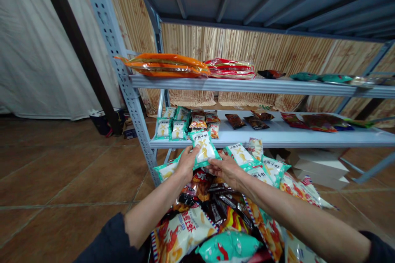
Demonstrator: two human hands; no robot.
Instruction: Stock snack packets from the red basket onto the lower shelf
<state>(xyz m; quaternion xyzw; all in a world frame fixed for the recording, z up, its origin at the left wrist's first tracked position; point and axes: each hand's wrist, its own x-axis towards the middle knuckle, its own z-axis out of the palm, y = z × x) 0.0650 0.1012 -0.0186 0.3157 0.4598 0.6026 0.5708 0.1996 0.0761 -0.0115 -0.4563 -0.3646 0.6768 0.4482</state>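
Note:
Both hands hold up a small teal-and-white snack packet (203, 148) with Chinese lettering and a shrimp-chip picture. My left hand (187, 163) grips its lower left side, and my right hand (225, 169) pinches its lower right corner. Directly below my hands lies a heap of mixed snack bags (200, 209) in teal, white, red and dark wrappers. Matching teal packets (239, 154) sit in that heap next to my right hand. Several more (171, 128) stand on the lower shelf just beyond the held packet.
A grey metal rack with perforated uprights (123, 70) stands ahead. Dark snack packets (247, 121) lie on its lower shelf (271, 139), and long orange packs (162, 65) lie on the upper shelf (256, 85). Flattened cardboard (321, 168) sits under the rack on the tiled floor (61, 176).

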